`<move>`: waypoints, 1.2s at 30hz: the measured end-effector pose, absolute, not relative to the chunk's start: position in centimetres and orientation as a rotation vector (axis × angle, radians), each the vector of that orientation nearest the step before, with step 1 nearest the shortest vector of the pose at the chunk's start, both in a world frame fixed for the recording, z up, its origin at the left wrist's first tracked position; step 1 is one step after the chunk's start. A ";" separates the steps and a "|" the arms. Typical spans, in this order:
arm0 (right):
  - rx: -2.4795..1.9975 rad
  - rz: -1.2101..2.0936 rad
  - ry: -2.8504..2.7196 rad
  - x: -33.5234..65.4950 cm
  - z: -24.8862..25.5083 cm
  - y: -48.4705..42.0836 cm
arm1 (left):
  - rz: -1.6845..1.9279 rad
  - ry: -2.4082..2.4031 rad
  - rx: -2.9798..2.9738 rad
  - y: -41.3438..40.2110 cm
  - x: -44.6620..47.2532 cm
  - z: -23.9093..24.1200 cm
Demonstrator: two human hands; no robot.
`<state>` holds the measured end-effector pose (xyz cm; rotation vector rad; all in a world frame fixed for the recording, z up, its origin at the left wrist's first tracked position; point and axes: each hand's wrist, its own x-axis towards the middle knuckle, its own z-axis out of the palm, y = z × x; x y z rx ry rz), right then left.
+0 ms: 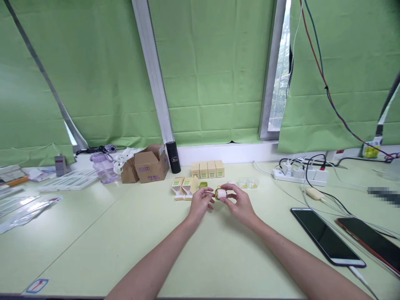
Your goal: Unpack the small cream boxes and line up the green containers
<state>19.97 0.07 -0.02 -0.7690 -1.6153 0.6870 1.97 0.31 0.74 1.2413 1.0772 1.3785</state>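
Over the counter, the right hand is pinching a white case between its fingers, the left hand hovering half-open beside it, seemingly mid-adjustment, the next move needing a steady hold.

Green blinds; grey frames; pale table

Workroom or office-like space: a long, pale-green tabletop spans the lower frame beneath green fabric blinds; a loaded white plastic power strip, right, and brown cardboard box, left of centre, indicate this.
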 end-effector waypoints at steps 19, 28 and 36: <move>-0.671 0.414 -1.737 20.0 -1.4 0.7 | 1.435 0.850 1.543 -0.6 2.5 0.5; -0.795 -0.005 -1.926 20.6 -0.5 0.1 | 1.463 0.941 1.628 -1.1 2.7 0.7; -0.818 -0.042 -2.027 20.4 -0.8 0.0 | 1.433 1.072 1.807 -1.5 2.7 0.6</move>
